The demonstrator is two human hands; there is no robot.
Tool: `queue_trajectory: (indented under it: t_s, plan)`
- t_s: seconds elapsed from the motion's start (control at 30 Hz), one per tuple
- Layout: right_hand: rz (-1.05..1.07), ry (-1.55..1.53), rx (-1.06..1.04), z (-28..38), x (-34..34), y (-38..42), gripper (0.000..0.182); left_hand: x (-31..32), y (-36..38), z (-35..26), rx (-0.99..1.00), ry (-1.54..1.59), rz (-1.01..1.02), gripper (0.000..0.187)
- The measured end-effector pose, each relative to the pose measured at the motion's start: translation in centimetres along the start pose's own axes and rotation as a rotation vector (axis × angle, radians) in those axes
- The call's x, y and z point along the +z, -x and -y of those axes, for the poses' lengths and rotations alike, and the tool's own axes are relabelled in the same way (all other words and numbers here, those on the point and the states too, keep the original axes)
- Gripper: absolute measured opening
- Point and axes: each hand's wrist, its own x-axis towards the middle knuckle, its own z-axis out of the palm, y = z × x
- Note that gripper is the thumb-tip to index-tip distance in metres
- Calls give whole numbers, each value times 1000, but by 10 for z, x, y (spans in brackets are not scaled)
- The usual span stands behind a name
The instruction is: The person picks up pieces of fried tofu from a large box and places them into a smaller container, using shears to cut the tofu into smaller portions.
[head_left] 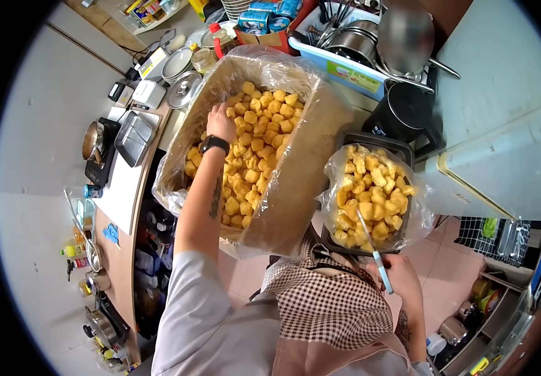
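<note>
A large cardboard box [295, 169] lined with clear plastic holds many golden-yellow puffy pieces [255, 147]. My left hand [221, 123], a dark watch on its wrist, reaches into the box at the pieces' left side; its fingertips are hard to make out. To the right, a plastic-lined black tray [403, 150] holds more yellow pieces [374, 194]. By the tray's near edge, my right hand [396, 276] is closed round the light-blue handle of a knife [379, 266], whose blade points up over those pieces.
Behind the box are a red carton of blue cans [277, 39] and a blue bin [352, 78] of pans and utensils. A black pot [402, 109] stands behind the tray. On the left counter are a metal tray [134, 139] and a pan [94, 140].
</note>
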Motion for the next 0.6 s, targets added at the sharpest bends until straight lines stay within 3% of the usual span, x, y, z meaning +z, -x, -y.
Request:
queue_trajectory:
  t_s: [0.03,0.1,0.33,0.43,0.47,0.6]
  plan:
    - [-9,-38,68,0,1,2,35,11,-8,15,-4,-4,-3,46]
    - [-32,-114,207,2,-2,7,43,23,-25,32,-133,36,210,45]
    - [-85,-203,127,4,-9,23,37,15,-3,32,-103,63,39,29]
    - [-60,-258,129,19,-16,22,38,2,4,21,-253,661,28,31]
    - [-73,-229,70,15,-15,18,39,3,6,15,-212,952,-18,27]
    - [-59,-181,-40,17,-17,6,43,-88,73,-110,-218,1440,173,23]
